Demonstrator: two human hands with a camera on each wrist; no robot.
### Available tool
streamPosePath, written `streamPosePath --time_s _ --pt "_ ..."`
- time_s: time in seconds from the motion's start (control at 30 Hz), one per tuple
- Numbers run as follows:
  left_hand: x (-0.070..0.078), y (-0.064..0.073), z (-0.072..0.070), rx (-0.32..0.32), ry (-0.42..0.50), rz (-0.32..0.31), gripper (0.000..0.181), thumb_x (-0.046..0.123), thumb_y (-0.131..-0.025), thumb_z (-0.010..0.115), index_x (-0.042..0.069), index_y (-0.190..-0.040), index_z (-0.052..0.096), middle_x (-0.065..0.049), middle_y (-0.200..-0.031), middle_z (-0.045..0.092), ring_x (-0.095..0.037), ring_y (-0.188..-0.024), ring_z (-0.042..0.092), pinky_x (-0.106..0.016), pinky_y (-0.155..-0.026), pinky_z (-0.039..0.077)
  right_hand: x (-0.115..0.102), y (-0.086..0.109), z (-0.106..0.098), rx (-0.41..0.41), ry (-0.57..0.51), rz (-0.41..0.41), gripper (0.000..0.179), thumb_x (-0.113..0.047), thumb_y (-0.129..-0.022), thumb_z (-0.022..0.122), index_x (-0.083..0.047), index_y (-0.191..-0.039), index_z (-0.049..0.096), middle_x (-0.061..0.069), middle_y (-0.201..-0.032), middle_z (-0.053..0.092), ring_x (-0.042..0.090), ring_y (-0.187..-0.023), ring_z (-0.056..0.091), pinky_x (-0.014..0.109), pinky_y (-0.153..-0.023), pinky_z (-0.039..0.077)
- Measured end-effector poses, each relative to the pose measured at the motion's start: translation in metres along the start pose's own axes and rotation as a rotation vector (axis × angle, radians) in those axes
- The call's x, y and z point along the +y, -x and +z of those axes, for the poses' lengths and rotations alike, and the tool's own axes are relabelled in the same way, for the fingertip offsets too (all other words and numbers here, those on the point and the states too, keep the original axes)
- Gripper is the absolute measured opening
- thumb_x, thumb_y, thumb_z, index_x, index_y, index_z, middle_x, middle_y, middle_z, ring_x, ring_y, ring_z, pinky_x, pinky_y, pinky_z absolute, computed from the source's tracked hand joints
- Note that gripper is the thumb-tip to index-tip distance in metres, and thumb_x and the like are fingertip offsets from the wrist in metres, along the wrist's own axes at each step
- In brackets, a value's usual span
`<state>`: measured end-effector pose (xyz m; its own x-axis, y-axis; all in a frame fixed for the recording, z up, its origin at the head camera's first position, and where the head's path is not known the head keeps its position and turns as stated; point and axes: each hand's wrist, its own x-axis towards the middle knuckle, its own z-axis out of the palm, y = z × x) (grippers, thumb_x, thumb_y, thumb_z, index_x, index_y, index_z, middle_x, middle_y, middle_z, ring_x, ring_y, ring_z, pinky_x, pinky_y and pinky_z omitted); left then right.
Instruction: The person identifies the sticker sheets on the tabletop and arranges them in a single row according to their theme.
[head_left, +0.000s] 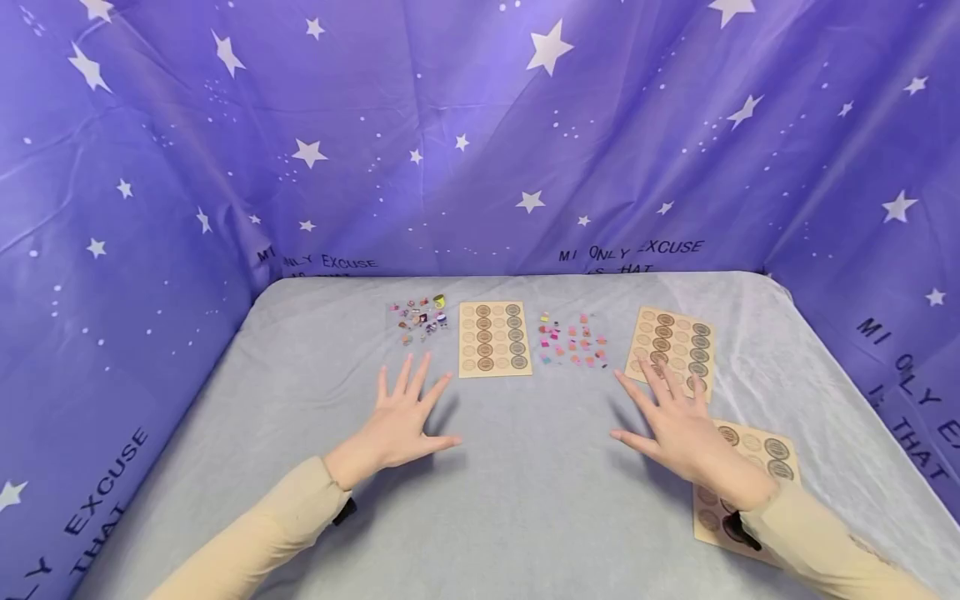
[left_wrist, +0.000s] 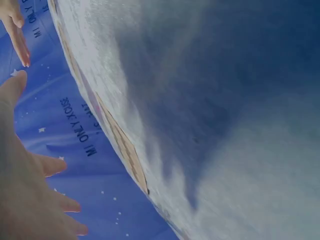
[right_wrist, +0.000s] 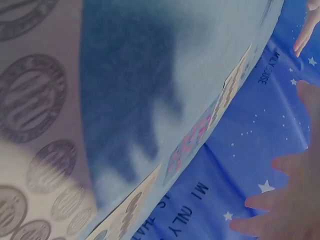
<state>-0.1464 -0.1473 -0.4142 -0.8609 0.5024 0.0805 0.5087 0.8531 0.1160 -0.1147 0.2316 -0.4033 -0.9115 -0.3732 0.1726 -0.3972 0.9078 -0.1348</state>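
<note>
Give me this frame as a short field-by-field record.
Hands: bare left hand, bare right hand; both spread, holding nothing
Centre: beige rectangular sheet with round prints
Left of it: cluster of small multicoloured pieces
Right of it: cluster of small, mostly pink pieces
Back right: second printed sheet, partly behind bare right hand
Front right: third printed sheet, partly hidden
Surface: grey cloth-covered table
Backdrop: purple-blue fabric with white stars

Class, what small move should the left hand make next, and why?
Probably reach with the left hand to the left group of small colourful shapes: the hand hovers spread and empty above the table, and that group lies just beyond it.
</note>
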Motion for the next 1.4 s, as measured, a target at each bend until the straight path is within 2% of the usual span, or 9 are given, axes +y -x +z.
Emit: streamPosePath --time_s 0.1,0.23,0.5,0.73,0.97,1.17,1.4 --pt "0.004 -0.003 0.000 0.018 0.003 0.019 0.088 0.070 -0.072 0.046 0.016 -0.139 0.029 -0.017 -0.146 0.002 -0.037 -0.132 -0.003 -0.063 -0.098 -0.008 0.003 0.005 -0.003 0.021 -0.009 0.001 0.078 -0.054 -0.079 0.054 -0.020 -0.141 0.022 0.021 -0.142 0.015 0.046 -0.126 0.014 0.069 -0.095 0.001" --pt "0.010 -0.007 0.000 0.049 -0.009 0.053 0.083 0.066 -0.075 0.048 0.014 -0.137 0.033 -0.019 -0.145 0.011 -0.039 -0.131 0.005 -0.065 -0.099 0.001 0.008 0.013 -0.007 0.051 -0.050 -0.006 0.074 -0.048 -0.080 0.056 -0.016 -0.140 0.025 0.021 -0.141 0.017 0.045 -0.126 0.015 0.066 -0.098 -0.003" --pt "0.025 -0.014 -0.001 0.044 0.017 0.091 0.076 0.059 -0.078 0.051 0.012 -0.136 0.035 -0.019 -0.144 0.018 -0.036 -0.131 0.011 -0.064 -0.099 0.010 0.023 0.031 -0.014 0.065 -0.148 0.015 0.072 -0.039 -0.082 0.059 -0.015 -0.140 0.024 0.026 -0.137 0.023 0.044 -0.125 0.019 0.062 -0.101 -0.002" --pt "0.038 -0.020 0.001 0.067 0.054 0.140 0.069 0.053 -0.079 0.054 0.010 -0.131 0.041 -0.016 -0.142 0.023 -0.033 -0.130 0.020 -0.061 -0.099 0.019 0.036 0.047 -0.019 0.106 -0.190 0.032 0.070 -0.032 -0.082 0.061 -0.013 -0.139 0.026 0.028 -0.133 0.027 0.051 -0.115 0.027 0.058 -0.103 0.005" --pt "0.052 -0.027 0.006 0.075 0.116 0.207 0.064 0.049 -0.081 0.055 0.009 -0.129 0.043 -0.018 -0.138 0.030 -0.034 -0.126 0.028 -0.052 -0.101 0.023 0.048 0.061 -0.024 0.124 -0.267 0.078 0.069 -0.026 -0.081 0.063 -0.011 -0.139 0.027 0.029 -0.133 0.029 0.052 -0.114 0.028 0.065 -0.095 0.016" --pt "0.067 -0.035 0.007 0.096 0.192 0.245 0.058 0.044 -0.082 0.056 0.009 -0.128 0.045 -0.015 -0.135 0.036 -0.030 -0.121 0.036 -0.045 -0.101 0.028 0.058 0.072 -0.027 0.118 -0.372 0.141 0.063 -0.021 -0.083 0.061 -0.006 -0.136 0.032 0.031 -0.130 0.031 0.054 -0.114 0.027 0.068 -0.092 0.015" --pt "0.090 -0.045 0.005 0.096 0.271 0.262 0.052 0.035 -0.083 0.059 0.009 -0.126 0.047 -0.013 -0.130 0.043 -0.027 -0.118 0.041 -0.043 -0.099 0.032 0.073 0.080 -0.031 0.102 -0.407 0.225 0.055 -0.021 -0.084 0.059 0.000 -0.130 0.038 0.030 -0.125 0.038 0.054 -0.109 0.032 0.070 -0.083 0.021"
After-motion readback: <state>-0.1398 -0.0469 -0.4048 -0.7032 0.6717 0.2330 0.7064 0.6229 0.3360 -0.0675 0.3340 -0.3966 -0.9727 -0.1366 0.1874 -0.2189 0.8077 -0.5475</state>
